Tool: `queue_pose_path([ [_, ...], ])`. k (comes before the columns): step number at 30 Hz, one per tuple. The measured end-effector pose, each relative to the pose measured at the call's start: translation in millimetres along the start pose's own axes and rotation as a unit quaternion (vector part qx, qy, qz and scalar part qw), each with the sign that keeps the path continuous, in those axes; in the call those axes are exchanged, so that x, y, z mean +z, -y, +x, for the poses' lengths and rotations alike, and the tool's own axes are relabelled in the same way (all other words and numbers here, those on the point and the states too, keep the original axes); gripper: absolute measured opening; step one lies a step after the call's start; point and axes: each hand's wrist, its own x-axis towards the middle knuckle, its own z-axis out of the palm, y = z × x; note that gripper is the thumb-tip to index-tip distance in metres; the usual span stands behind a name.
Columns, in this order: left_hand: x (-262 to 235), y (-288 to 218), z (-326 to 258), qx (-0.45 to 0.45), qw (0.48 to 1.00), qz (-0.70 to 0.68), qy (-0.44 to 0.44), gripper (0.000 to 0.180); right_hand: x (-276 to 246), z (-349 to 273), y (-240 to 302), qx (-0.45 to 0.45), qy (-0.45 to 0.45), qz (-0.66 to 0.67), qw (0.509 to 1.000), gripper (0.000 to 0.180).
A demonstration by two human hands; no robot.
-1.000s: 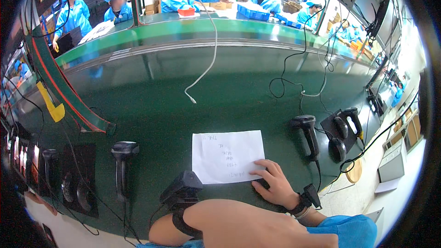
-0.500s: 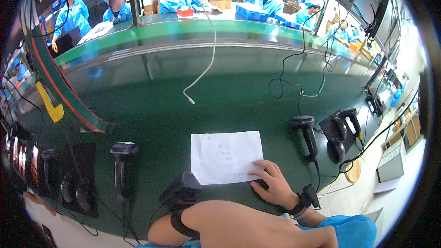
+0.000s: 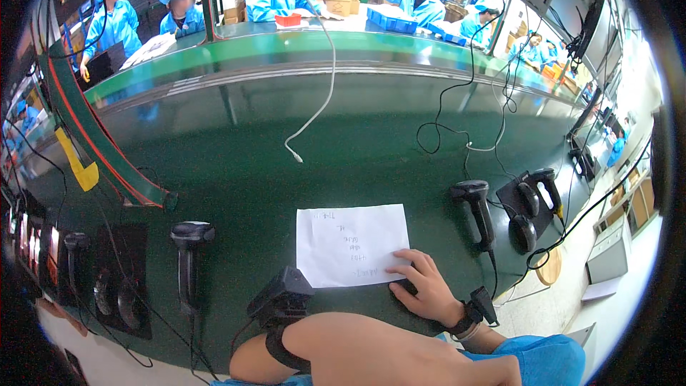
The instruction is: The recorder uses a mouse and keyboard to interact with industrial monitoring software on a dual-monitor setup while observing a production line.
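Observation:
My right hand (image 3: 423,287) lies flat on the green bench, fingers apart, with its fingertips on the lower right corner of a white sheet of paper (image 3: 349,243) that bears handwriting. A black band with a small device sits on that wrist (image 3: 473,312). My left forearm (image 3: 371,350) stretches across the lower edge. At its left end it wears a black band (image 3: 277,347) with a black device (image 3: 282,297) standing above it. The left hand itself is cut off by the picture's edge, so its fingers do not show.
Black handheld scanners stand on the bench: one left of the paper (image 3: 189,243), one right of it (image 3: 474,204), two more in a cradle (image 3: 534,200). A loose white cable (image 3: 314,111) and black cables (image 3: 464,125) lie beyond. People in blue work behind the green conveyor (image 3: 286,50).

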Motion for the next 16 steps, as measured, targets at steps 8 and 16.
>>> queue_pose_path([
  [8, 2.0, -0.4, 3.3, -0.002, 1.0, -0.011, 0.0, 0.126, -1.4, 0.5, 1.6, 0.001, 0.0, 0.0, 1.0, 0.032],
  [16, -0.9, 0.9, 0.8, -0.003, 1.0, -0.002, 0.029, 0.131, -1.7, -0.7, 1.4, 0.0, 0.005, 0.005, 1.0, 0.034],
])
